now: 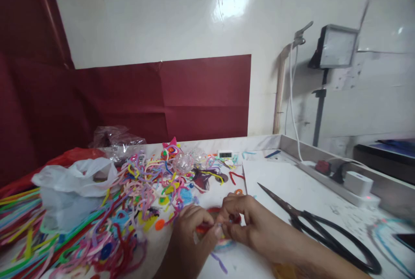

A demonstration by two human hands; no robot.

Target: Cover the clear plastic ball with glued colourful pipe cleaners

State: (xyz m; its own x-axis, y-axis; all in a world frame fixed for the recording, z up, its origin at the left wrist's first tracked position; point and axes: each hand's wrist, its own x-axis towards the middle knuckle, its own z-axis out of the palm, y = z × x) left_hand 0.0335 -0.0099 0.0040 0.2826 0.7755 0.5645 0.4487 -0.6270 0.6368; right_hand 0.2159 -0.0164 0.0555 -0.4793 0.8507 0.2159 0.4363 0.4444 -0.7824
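Note:
Near the bottom middle of the head view, my left hand [191, 240] and my right hand [248, 222] meet fingertip to fingertip. Both are closed in a pinch around a small coiled piece of red pipe cleaner [205, 228], partly hidden by the fingers. Something small and pale sits between the fingertips, too blurred to name. Behind and below the fingers, a rounded edge with red, yellow and light blue shows. A short purple strip [219, 263] lies on the white surface just beneath my hands.
Tangled colored pipe cleaners [139, 192] cover the left side beside a white plastic bag [74, 192]. Large black scissors [298, 216] lie at the right, near a power strip [343, 188]. A small digital display [225, 154] stands at the back.

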